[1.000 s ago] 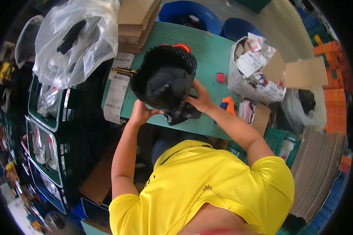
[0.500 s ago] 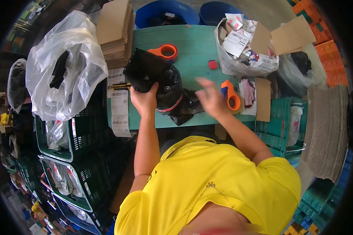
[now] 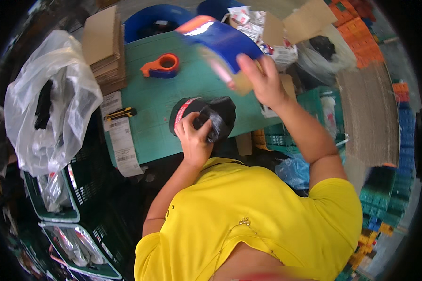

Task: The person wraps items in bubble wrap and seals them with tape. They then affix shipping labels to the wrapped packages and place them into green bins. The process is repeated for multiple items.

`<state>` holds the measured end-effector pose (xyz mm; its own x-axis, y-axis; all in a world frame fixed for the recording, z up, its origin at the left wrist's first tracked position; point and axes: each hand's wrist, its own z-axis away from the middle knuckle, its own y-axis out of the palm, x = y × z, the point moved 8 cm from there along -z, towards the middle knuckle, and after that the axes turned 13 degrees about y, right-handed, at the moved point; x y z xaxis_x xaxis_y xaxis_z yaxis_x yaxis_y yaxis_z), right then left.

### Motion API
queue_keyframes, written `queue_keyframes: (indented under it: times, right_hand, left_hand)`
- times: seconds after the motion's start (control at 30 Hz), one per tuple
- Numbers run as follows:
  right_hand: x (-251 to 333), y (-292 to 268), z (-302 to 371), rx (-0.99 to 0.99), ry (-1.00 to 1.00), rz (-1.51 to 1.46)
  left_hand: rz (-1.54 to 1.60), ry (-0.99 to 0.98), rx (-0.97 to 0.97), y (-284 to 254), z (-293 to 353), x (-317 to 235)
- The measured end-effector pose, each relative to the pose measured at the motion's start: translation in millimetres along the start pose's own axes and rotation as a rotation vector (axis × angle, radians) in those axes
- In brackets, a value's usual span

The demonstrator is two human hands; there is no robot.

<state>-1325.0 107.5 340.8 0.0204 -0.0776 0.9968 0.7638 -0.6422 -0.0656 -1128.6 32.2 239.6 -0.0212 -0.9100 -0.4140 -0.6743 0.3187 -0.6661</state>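
My left hand (image 3: 194, 138) presses its curled fingers onto a black plastic-wrapped package (image 3: 223, 117) at the near edge of the green table. A red strip of tape with white print runs along the package's left side. Raised over the table's right part, my right hand (image 3: 266, 83) grips a blue and orange tape dispenser (image 3: 234, 44), which is blurred by motion. A second orange and blue tape dispenser (image 3: 166, 66) lies farther back on the table. To the left, a yellow and black utility knife (image 3: 120, 114) rests across a strip of printed labels (image 3: 123, 145).
Flat cardboard (image 3: 100, 37) is stacked at the table's back left, beside a clear plastic bag (image 3: 56, 103) above green crates (image 3: 75, 192). Blue tubs (image 3: 140, 19) stand beyond the far edge. More stacked cardboard (image 3: 368, 112) and orange crates (image 3: 358, 40) are on the right.
My right hand, empty before, now holds the tape dispenser up from the table's right side. The black package has been folded smaller and brought nearer, with my left hand on top. The view has shifted.
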Motion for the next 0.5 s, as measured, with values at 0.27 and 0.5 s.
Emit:
queue_keyframes:
  times: [0.27,0.5]
  right_hand:
    - [23.2,55.6,45.7,0.415,0.905,0.377]
    - [-39.7,43.2,72.5,0.477,0.933,0.426]
  left_hand:
    - [0.495,-0.272,-0.088,3.7,-22.1,55.4]
    - [0.678,-0.395,-0.093,7.6,-22.8,165.4]
